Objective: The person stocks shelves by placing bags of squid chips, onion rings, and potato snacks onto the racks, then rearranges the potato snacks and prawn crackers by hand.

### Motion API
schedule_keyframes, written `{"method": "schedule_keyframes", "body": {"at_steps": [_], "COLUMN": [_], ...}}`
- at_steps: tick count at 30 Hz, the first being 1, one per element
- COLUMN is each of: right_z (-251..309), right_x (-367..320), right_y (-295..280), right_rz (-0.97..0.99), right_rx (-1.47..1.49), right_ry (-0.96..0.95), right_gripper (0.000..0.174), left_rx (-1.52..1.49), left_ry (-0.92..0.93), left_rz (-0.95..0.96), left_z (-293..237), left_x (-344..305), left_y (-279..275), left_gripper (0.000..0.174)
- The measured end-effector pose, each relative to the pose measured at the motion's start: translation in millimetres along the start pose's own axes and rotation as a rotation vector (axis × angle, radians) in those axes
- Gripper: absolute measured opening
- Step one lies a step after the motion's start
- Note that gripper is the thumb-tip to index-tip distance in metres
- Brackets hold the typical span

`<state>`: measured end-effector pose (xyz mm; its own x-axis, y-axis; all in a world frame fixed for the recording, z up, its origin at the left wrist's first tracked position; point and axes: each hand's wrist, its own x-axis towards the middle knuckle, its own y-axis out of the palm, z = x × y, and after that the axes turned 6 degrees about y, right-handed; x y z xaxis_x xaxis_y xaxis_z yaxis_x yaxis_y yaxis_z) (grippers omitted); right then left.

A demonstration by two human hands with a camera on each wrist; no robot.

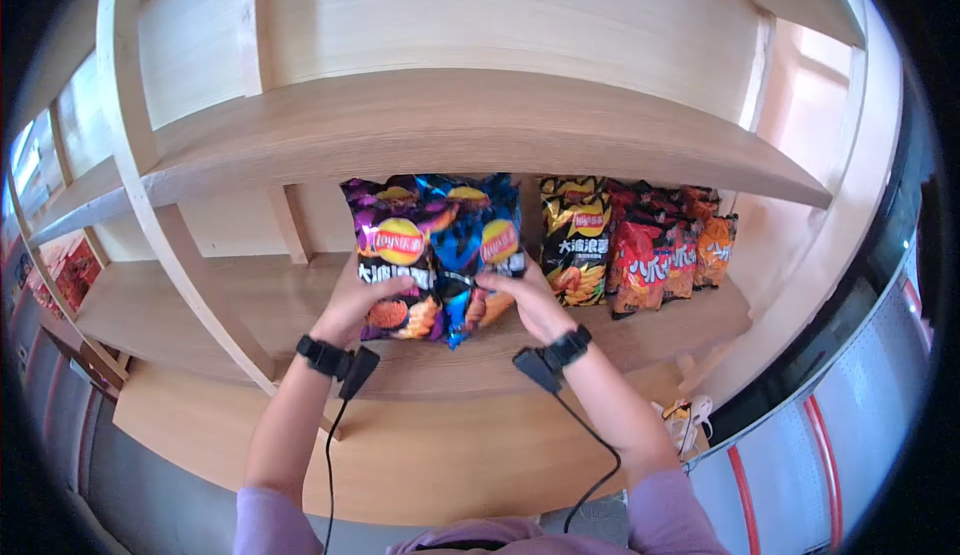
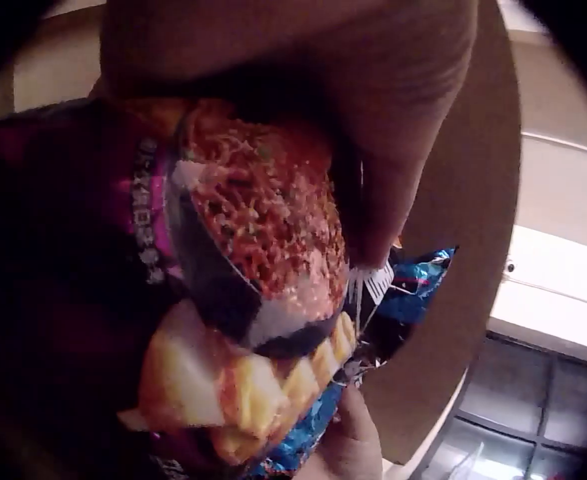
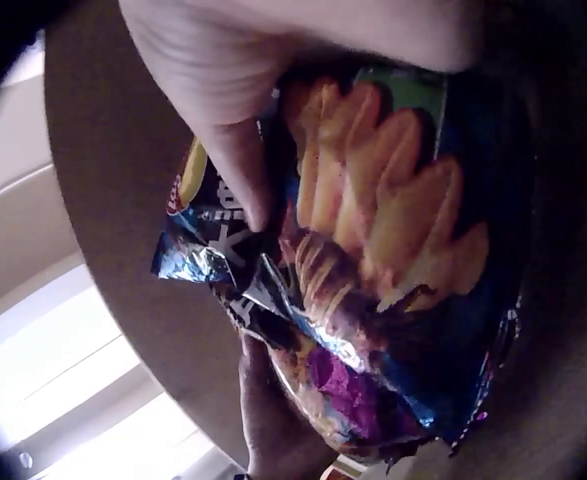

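Note:
Both hands hold chip bags side by side at the front of the middle shelf in the head view. The left hand (image 1: 352,300) grips a purple bag (image 1: 400,245) from its left side, thumb across the front. On the blue bag (image 1: 498,240), the right hand (image 1: 535,300) holds the right side, its thumb on the front. Seen close in the left wrist view, the purple bag (image 2: 264,230) lies under the left thumb. In the right wrist view the right thumb presses the blue bag (image 3: 374,200). More purple and blue bags stand directly behind these two.
Right of the held bags stand a black-and-yellow bag (image 1: 576,245), several red bags (image 1: 645,255) and orange bags (image 1: 715,250). An upper shelf board (image 1: 480,145) overhangs them. A wooden upright (image 1: 170,225) rises at the left; red packages (image 1: 68,270) lie beyond it.

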<state>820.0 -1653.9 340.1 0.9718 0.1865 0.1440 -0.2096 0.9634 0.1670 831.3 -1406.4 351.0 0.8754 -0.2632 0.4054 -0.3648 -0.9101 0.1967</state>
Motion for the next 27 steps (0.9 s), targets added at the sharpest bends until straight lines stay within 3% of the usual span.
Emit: {"method": "schedule_keyframes", "body": {"at_steps": [2, 3, 6, 8, 9, 12, 14, 15, 18, 19, 25, 26, 27], "right_z": [-5, -6, -18, -32, -29, -60, -72, -73, -80, -82, -78, -81, -83], "right_x": [-26, -41, -85, -110, -122, -152, -140, -134, -126, -124, -109, -85, -89], "right_y": [11, 16, 21, 14, 16, 0, -6, -3, 6, 10, 55, 45, 57], "right_rz": [-0.048, -0.052, -0.103, -0.130, -0.094, -0.046, 0.059, 0.119, 0.308, 0.380, 0.866, 0.945, 1.008], "right_rx": [0.024, 0.031, 0.065, -0.114, -0.032, 0.046, 0.012, -0.021, -0.106, -0.129, -0.210, -0.189, -0.199], "right_ry": [-0.044, -0.057, -0.062, -0.186, -0.194, -0.144, -0.142, -0.144, -0.134, -0.133, -0.170, -0.174, -0.200], "right_gripper": [0.059, 0.061, 0.067, 0.071, 0.073, 0.080, 0.079, 0.078, 0.075, 0.074, 0.069, 0.069, 0.068], "left_rx": [0.092, 0.114, 0.167, 0.067, 0.010, 0.047, 0.222, 0.138, 0.262, 0.439, 0.685, 0.735, 0.614], "left_ry": [0.026, 0.021, 0.021, 0.036, -0.128, 0.099, 0.167, 0.138, 0.089, 0.403, 0.223, 0.193, 0.237], "left_rz": [-0.017, -0.037, -0.023, 0.035, 0.049, 0.003, -0.012, -0.065, -0.166, -0.256, -0.497, -0.558, -0.647], "left_z": [-9, -10, -23, -23, -35, -30, -22, -17, -29, -39, -56, -45, -41], "left_x": [-23, -35, -76, -98, -111, -146, -179, -196, -238, -239, -308, -289, -305], "left_y": [6, 6, 19, 26, 32, 47, 53, 61, 78, 83, 113, 125, 128], "left_gripper": [0.059, 0.075, 0.082, 0.090, 0.096, 0.100, 0.100, 0.098, 0.092, 0.086, 0.081, 0.081, 0.076]}}
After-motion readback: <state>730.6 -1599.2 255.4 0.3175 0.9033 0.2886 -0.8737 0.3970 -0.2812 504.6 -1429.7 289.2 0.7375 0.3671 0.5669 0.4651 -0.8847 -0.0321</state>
